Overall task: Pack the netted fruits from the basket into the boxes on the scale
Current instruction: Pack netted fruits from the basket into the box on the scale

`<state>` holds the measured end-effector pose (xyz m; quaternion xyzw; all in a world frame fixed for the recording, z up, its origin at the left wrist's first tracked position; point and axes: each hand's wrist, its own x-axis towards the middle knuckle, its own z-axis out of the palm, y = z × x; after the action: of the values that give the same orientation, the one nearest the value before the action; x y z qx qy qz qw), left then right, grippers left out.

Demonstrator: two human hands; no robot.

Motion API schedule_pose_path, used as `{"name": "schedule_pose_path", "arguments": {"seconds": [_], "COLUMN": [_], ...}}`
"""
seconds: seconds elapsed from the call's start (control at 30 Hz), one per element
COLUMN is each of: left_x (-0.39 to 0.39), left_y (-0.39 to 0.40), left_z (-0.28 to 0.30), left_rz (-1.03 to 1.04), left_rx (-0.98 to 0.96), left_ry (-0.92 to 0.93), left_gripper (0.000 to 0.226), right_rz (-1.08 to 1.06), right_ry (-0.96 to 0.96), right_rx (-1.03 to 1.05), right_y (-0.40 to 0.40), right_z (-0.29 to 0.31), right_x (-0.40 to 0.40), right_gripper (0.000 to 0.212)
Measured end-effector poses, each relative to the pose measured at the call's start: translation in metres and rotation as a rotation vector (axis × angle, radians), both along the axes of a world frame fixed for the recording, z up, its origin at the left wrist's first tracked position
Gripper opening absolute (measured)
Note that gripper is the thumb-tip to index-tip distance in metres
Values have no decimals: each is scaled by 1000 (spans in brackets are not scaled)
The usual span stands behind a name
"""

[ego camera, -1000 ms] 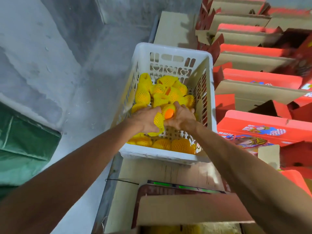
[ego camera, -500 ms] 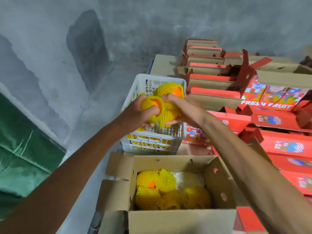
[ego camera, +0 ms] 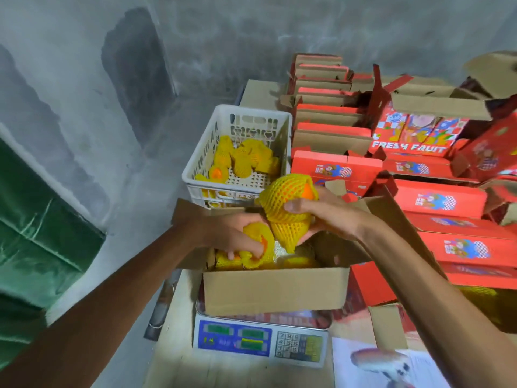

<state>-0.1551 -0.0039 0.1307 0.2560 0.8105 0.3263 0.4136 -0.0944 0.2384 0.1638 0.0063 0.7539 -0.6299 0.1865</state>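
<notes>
Left hand (ego camera: pixel 232 233) gripped one netted fruit (ego camera: pixel 258 242) inside the box (ego camera: pixel 275 291); right hand (ego camera: pixel 327 217), beside it, held two netted fruits (ego camera: pixel 285 208) above.

Left hand (ego camera: pixel 232 233) grips one netted fruit (ego camera: pixel 256 242) inside the open box (ego camera: pixel 275 289) on the scale (ego camera: pixel 261 341). Right hand (ego camera: pixel 327 217) holds two netted fruits (ego camera: pixel 285 203) above it. White basket (ego camera: pixel 195 175) stands behind.

Green tarp (ego camera: pixel 42 233) left — printed paper (ego camera: pixel 386 365) lower right.
</notes>
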Motion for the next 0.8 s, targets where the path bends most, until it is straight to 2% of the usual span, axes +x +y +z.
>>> {"name": "schedule_pose_path", "arguments": {"seconds": [0.17,0.33,0.47,0.57,0.67,0.8], "left_x": [6,10,12,12,12,13], "left_y": [12,28,24,17,12,5], "left_z": [-38,-53,-56,-53,-48,-44], "left_rz": [8,26,-7,54,132,181], "left_rx": [-135,-235,-268,-274,-195,-116], "left_ry": [154,263,345,352,339,362], "left_gripper": [69,94,98,90,68,50], "right_rz": [52,92,102,102,136,242], "right_ry": [94,205,254,241,151,134], "right_rx": [259,505,676,956,960,1032], "right_y": [-1,2,0,-1,0,-4], "right_z": [-26,-51,-50,-43,-44,-47], "right_x": [19,22,23,19,15,14], "right_gripper": [55,63,69,80,82,85]}}
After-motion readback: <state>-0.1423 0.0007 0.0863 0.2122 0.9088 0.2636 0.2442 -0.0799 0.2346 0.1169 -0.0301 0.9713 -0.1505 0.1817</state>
